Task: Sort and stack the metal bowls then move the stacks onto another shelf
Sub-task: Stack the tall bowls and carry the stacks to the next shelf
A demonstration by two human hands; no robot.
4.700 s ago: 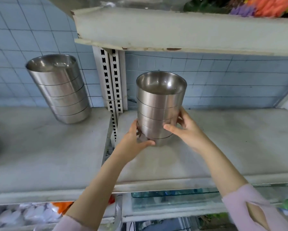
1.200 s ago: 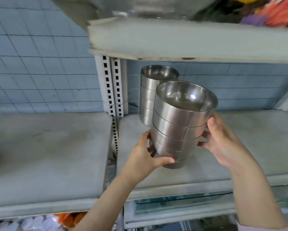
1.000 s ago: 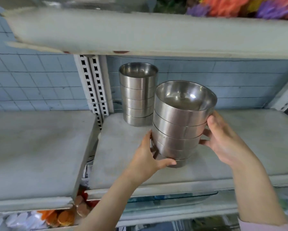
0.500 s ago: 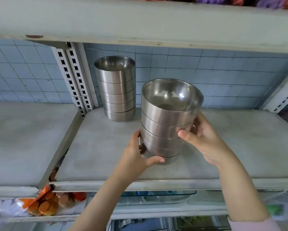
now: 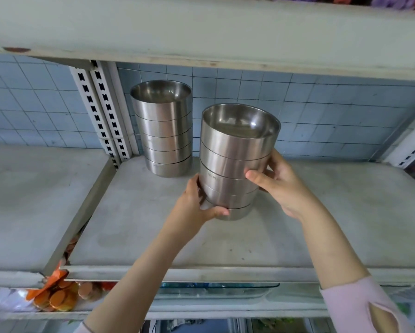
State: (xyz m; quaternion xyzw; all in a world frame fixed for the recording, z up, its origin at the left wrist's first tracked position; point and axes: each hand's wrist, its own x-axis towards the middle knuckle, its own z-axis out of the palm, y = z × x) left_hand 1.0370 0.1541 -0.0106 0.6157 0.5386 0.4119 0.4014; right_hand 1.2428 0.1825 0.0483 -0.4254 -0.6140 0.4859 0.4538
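— Bowls: where is the held stack [image 5: 235, 164] sitting?
— It is sitting at the centre of the frame, over the middle of the shelf [image 5: 321, 224], and leaning a little toward the right edge. Whether its base is touching the shelf, I am not managing to tell.
— And how are the hands gripping?
— The left hand [image 5: 192, 207] is curling round the bottom bowls from the left, its thumb lying across the front. The right hand [image 5: 281, 186] is clamping the middle bowls from the right, thumb in front, fingers going behind. Both are closing on metal.
— What is the coming move turning on?
— I am judging it to be the set-down. The stack's long axis is running up and down, so most of the load is standing above the left hand's grip and level with the right's. The far stack [image 5: 164, 131] is standing up and to the left, against the tiles beside the rail [image 5: 101, 111], and bare shelf is lying just right of it.
— Which hand is nearer that neighbour?
— The left one is. It is sitting between the two stacks, so I am expecting it to be the one risking a knock while the tilt is being straightened
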